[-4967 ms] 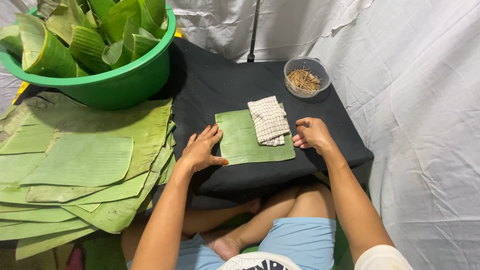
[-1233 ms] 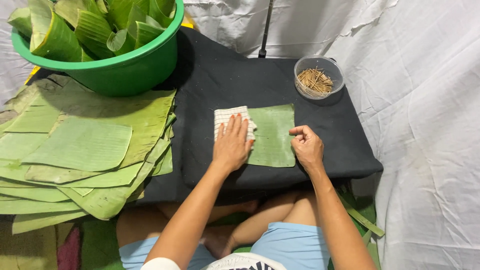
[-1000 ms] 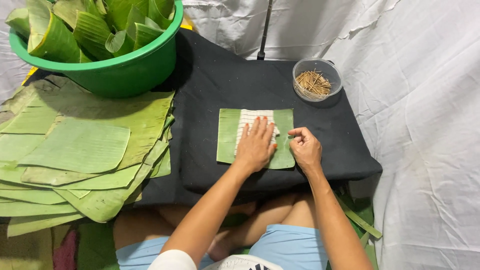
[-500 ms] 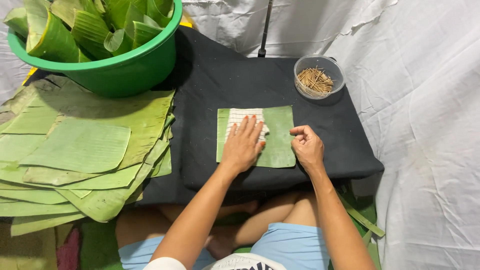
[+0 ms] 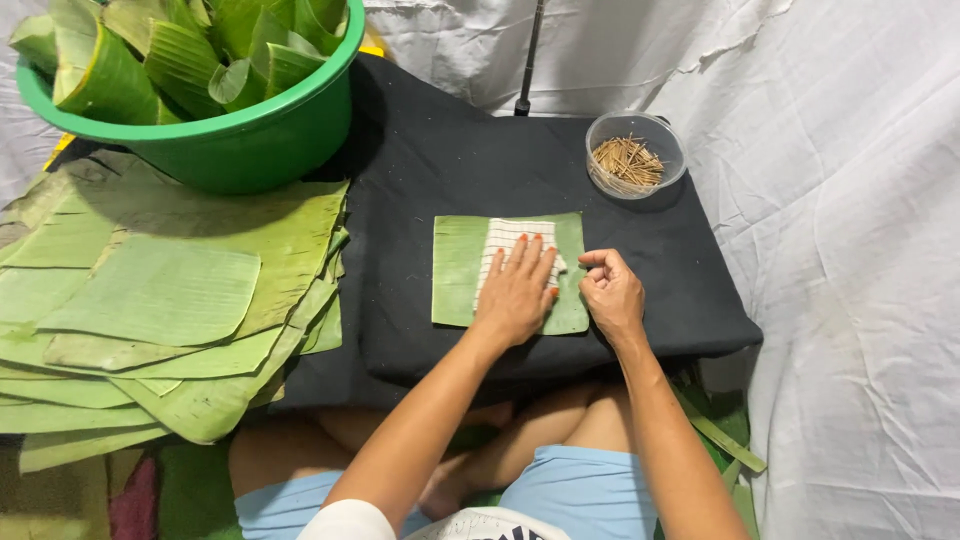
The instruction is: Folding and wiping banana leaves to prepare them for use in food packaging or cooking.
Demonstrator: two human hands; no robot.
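On the black table (image 5: 420, 160), left to right: stacked banana leaves (image 5: 150, 300), then a cut green leaf piece (image 5: 455, 270) lying flat at centre. The left hand (image 5: 515, 295) presses a checked cloth (image 5: 505, 235) flat, fingers spread; half a second ago it sat slightly left. The right hand (image 5: 612, 295), loosely curled, pins the leaf edge

Low table w/ black cloth (image 5: 430, 170) carrying: green basin (image 5: 240, 140) at far left corner; stack of cut banana leaves (image 5: 160, 300) overhanging left edge; one leaf square (image 5: 455, 270) lying flat at centre-front; clear bowl of thin sticks (image 5: 634, 155) sitting at far right
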